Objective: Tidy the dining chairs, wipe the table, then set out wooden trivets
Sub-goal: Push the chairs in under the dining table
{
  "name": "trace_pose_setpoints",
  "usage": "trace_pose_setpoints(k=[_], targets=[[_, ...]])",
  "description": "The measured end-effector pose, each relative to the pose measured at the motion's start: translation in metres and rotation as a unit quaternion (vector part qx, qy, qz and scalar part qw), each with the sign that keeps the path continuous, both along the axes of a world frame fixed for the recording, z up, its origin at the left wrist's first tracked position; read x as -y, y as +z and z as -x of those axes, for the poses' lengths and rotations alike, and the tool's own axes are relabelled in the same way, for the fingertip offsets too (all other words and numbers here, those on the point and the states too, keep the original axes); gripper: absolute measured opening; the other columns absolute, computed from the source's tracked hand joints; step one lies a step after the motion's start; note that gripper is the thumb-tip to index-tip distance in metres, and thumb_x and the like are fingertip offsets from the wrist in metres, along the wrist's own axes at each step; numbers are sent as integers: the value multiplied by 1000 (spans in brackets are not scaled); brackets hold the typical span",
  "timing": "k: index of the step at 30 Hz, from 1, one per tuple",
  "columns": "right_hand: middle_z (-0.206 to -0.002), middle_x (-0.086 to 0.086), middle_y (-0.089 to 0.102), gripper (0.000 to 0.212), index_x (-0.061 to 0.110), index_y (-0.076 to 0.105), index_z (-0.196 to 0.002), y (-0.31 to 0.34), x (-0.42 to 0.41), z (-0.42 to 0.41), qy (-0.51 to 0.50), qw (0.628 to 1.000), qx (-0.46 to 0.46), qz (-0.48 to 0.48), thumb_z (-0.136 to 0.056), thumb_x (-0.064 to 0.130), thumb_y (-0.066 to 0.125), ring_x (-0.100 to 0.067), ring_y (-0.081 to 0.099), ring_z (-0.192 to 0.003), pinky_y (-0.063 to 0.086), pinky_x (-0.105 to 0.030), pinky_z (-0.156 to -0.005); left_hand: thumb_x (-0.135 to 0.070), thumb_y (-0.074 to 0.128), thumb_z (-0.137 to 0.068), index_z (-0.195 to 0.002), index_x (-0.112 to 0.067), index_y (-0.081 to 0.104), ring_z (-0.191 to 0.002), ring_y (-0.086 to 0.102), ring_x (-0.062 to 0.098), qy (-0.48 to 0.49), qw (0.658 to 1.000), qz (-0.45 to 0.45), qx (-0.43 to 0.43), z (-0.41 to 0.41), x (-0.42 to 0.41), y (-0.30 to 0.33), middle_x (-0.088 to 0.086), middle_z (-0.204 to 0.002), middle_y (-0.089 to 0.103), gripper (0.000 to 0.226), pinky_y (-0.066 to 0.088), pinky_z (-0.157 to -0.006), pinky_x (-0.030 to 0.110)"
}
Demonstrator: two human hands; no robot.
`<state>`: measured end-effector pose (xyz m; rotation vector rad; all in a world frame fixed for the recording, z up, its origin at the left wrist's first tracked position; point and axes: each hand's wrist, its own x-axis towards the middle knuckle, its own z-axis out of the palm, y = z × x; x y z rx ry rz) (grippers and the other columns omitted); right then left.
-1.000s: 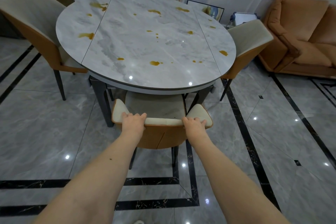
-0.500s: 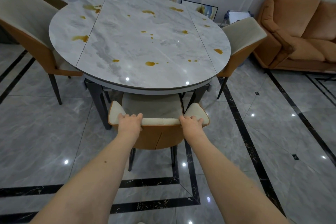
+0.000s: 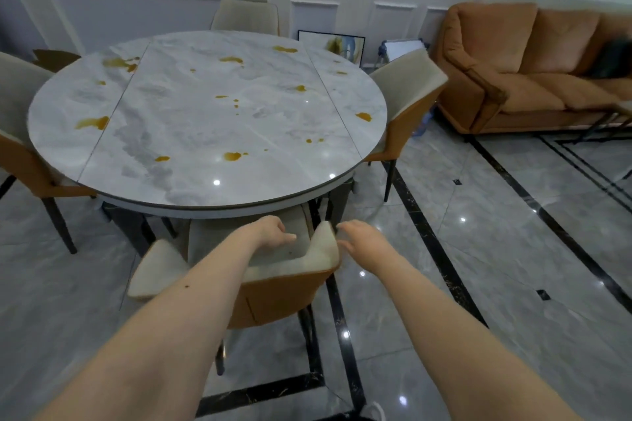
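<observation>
Stained marble table (image 3: 191,133), near chair (image 3: 273,290), both hands free

One head-worn wide-angle view looks forward and down from standing height, close over the near chair (image 3: 273,284), across the round worktop (image 3: 205,120) to the panelled wall (image 3: 171,10); the sofa (image 3: 533,68) bends along the right edge.

Even indoor light — ceiling-lamp glints on floor (image 3: 513,249); motion blur, wide-angle edge bending.

Glossy marble-look table top (image 3: 191,133), matt cream-and-tan upholstered chair (image 3: 284,290), polished grey floor tiles (image 3: 513,249), soft orange sofa (image 3: 533,72)
</observation>
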<state>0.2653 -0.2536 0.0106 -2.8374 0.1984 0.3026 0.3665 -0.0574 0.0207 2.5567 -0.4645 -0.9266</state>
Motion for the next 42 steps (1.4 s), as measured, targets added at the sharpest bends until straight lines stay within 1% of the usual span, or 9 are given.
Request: trace_pose_setpoints(k=[4,8,13,17,21,27,31,37,42], targets=[[-137,-6,48,42,16,43,-138,5,97,-16,5,999,-1,33,-99,29,47,-24,48,-124,40,-39,-104,-34,56,-93,-113,-9,59,-113,54,24,-31,999,20,34,-21,109,-3,10,-118,58,33,39,-87,29],[-138,-8,47,42,13,43,-138,13,189,-30,-2,998,-1,56,-99,30,45,-26,48,-123,38,-38,-102,-34,58,-92,-126,-5,53,-119,51,25,-27,998,29,46,-37,201,-2,11,-132,53,44,40,-96,31],[-137,-7,47,43,13,43,-138,38,305,-54,-9,999,7,52,-99,31,46,-25,48,-122,39,-36,-100,-33,57,-92,-127,-7,50,-117,52,25,-23,996,57,61,-56,319,13,11,-129,53,44,40,-95,30],[-136,-7,48,44,13,42,-138,46,388,-80,-23,998,11,49,-98,30,48,-25,48,-121,39,-41,-102,-32,56,-93,-128,-7,49,-118,50,24,-22,995,72,70,-83,404,21,8,-130,52,43,40,-94,30],[-134,-6,49,42,14,45,-136,43,461,-112,-44,998,17,41,-97,28,51,-25,50,-118,42,-36,-97,-31,57,-92,-126,-7,50,-117,50,25,-15,993,86,79,-120,482,17,10,-129,53,42,39,-96,30],[-140,-6,44,42,14,45,-136,38,570,-199,-35,998,23,53,-97,28,51,-25,46,-125,39,-37,-103,-22,59,-92,-120,-6,54,-111,55,26,42,985,143,84,-210,598,8,12,-121,58,33,41,-89,29],[-148,-7,36,45,13,41,-139,46,638,-260,-7,998,20,61,-97,25,51,-24,41,-131,34,-35,-107,-22,59,-92,-120,-9,55,-109,56,24,69,982,162,74,-270,672,4,11,-121,58,31,43,-92,31],[-148,-6,36,49,13,38,-142,52,743,-348,31,997,24,66,-96,22,51,-24,40,-132,34,-38,-108,-25,57,-92,-118,-14,56,-109,55,24,75,981,155,94,-351,776,6,7,-121,58,28,45,-97,36],[-147,-5,36,49,15,39,-141,42,821,-426,72,995,46,55,-95,22,54,-23,41,-131,34,-35,-109,-22,55,-94,-118,-10,54,-97,55,21,164,965,169,117,-410,845,-4,8,-112,58,27,46,-84,32]])
